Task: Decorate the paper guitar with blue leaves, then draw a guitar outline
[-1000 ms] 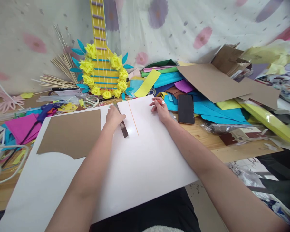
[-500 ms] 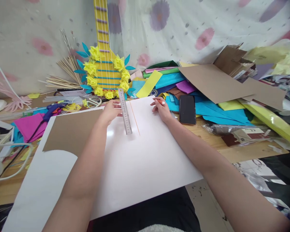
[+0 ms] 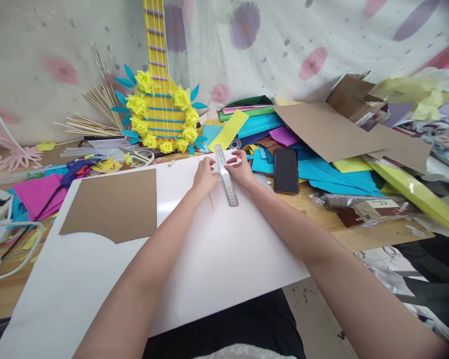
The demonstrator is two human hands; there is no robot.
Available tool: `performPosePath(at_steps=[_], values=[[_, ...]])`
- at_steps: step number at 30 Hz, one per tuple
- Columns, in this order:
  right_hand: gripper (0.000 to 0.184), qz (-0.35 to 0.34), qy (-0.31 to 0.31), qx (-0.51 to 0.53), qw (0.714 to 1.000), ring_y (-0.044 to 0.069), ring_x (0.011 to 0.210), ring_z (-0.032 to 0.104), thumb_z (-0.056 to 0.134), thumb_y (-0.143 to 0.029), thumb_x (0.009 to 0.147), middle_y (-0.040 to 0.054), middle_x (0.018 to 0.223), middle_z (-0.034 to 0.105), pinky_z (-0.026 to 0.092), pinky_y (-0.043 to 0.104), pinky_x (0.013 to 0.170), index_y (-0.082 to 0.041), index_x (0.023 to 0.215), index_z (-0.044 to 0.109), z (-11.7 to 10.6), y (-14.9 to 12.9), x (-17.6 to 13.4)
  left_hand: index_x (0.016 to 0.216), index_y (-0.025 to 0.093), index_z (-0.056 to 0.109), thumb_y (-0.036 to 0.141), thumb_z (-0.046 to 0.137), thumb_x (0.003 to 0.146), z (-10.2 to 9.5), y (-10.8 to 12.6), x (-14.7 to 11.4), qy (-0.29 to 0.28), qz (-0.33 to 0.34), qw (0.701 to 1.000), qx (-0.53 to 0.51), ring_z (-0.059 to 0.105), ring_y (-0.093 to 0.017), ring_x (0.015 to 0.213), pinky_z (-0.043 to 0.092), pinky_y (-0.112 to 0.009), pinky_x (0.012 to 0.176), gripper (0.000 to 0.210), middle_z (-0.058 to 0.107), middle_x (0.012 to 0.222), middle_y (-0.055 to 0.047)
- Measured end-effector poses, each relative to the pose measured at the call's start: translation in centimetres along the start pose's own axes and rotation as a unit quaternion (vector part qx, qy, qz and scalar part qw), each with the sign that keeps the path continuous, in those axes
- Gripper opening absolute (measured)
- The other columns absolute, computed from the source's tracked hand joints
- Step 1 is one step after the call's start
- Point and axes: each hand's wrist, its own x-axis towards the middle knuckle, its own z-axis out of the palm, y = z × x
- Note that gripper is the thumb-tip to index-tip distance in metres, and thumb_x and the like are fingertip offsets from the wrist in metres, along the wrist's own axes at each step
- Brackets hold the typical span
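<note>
A clear ruler [image 3: 231, 192] stands lengthwise over the large white sheet [image 3: 224, 259], between my two hands. My left hand [image 3: 205, 177] is at its left edge, fingers curled in against it. At the right edge, the fingertips of my right hand [image 3: 241, 169] touch the ruler, and an orange pen [image 3: 238, 158] is tucked in that hand. Part of a thin orange line [image 3: 211, 201] drawn on the sheet shows below my left hand, which covers most of it. A brown cardboard piece [image 3: 112, 204] with a curved lower edge lies at the sheet's left.
Behind the sheet stands a yellow paper guitar [image 3: 166, 109] trimmed with yellow flowers. Scissors [image 3: 142, 158] lie by its base. A black phone [image 3: 286, 170] rests right of my right hand, before piled coloured paper [image 3: 336, 174] and cardboard [image 3: 325, 124]. Sticks and scraps crowd the left.
The ruler has moved right, past the orange line, with my left hand following it. My right hand has shifted slightly left and now meets the ruler's right edge.
</note>
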Motion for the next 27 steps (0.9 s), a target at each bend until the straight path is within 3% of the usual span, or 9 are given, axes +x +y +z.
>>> performPosePath(at_steps=[4, 7, 10, 15, 19, 24, 27], values=[[0.04, -0.011, 0.004, -0.074, 0.997, 0.011, 0.062, 0.056, 0.056, -0.024, 0.067, -0.0014, 0.089, 0.058, 0.048, 0.033, 0.069, -0.024, 0.102, 0.036, 0.3, 0.1, -0.3, 0.101, 0.019, 0.051, 0.002, 0.049, 0.075, -1.2, -0.6, -1.8, 0.046, 0.119, 0.976, 0.179, 0.055, -0.02, 0.103, 0.046, -0.037, 0.09, 0.031, 0.057, 0.113, -0.009], [0.036, -0.055, 0.008, -0.128, 0.99, 0.015, 0.067, 0.058, 0.051, -0.023, 0.07, 0.0009, 0.089, 0.06, 0.047, 0.036, 0.072, -0.024, 0.104, 0.038, 0.6, 0.2, -0.7, 0.097, 0.02, 0.06, 0.007, 0.047, 0.08, -1.6, -1.4, -3.4, -0.003, 0.205, 0.948, 0.246, 0.051, -0.022, 0.11, 0.041, -0.039, 0.097, 0.025, 0.063, 0.108, -0.007], [0.032, -0.113, 0.007, -0.182, 0.977, 0.021, 0.08, 0.059, 0.046, -0.021, 0.073, 0.0049, 0.092, 0.061, 0.047, 0.039, 0.075, -0.023, 0.105, 0.04, 0.9, 0.5, -0.9, 0.086, 0.022, 0.066, 0.017, 0.049, 0.084, -1.9, -2.3, -4.0, -0.032, 0.248, 0.929, 0.273, 0.048, -0.023, 0.117, 0.033, -0.042, 0.104, 0.018, 0.065, 0.111, -0.004], [0.032, -0.145, 0.01, -0.206, 0.968, 0.023, 0.092, 0.058, 0.044, -0.017, 0.072, 0.0077, 0.097, 0.06, 0.045, 0.041, 0.079, -0.023, 0.103, 0.042, 1.0, 0.9, -0.9, 0.066, 0.023, 0.064, 0.022, 0.058, 0.081, -3.0, -2.8, -3.4, 0.032, 0.209, 0.944, 0.254, 0.056, -0.021, 0.105, 0.031, -0.044, 0.104, 0.016, 0.069, 0.099, -0.002], [0.032, -0.116, 0.027, -0.113, 0.987, 0.018, 0.084, 0.058, 0.046, -0.02, 0.073, 0.0033, 0.091, 0.058, 0.046, 0.034, 0.074, -0.024, 0.104, 0.04, 0.9, 1.0, -0.6, 0.058, 0.021, 0.057, 0.023, 0.066, 0.075, -4.1, -2.8, -2.7, 0.097, 0.173, 0.961, 0.193, 0.057, -0.021, 0.098, 0.037, -0.042, 0.097, 0.02, 0.07, 0.092, -0.002], [0.031, -0.092, 0.035, 0.006, 0.995, 0.014, 0.082, 0.058, 0.049, -0.02, 0.069, -0.0007, 0.082, 0.057, 0.046, 0.028, 0.07, -0.024, 0.099, 0.039, 0.1, -1.0, 0.7, 0.079, 0.022, 0.061, 0.019, 0.061, 0.077, -4.9, -3.0, -2.3, 0.11, 0.149, 0.976, 0.112, 0.054, -0.021, 0.103, 0.043, -0.037, 0.09, 0.003, 0.067, 0.097, -0.003], [0.028, -0.078, -0.004, 0.065, 0.995, 0.013, 0.077, 0.057, 0.05, -0.023, 0.07, -0.0016, 0.079, 0.057, 0.048, 0.03, 0.067, -0.024, 0.096, 0.039, -0.8, -3.2, 1.7, 0.092, 0.022, 0.061, 0.013, 0.06, 0.075, -5.0, -3.1, -2.2, 0.094, 0.136, 0.979, 0.116, 0.052, -0.021, 0.107, 0.044, -0.035, 0.088, 0.019, 0.064, 0.104, -0.005]])
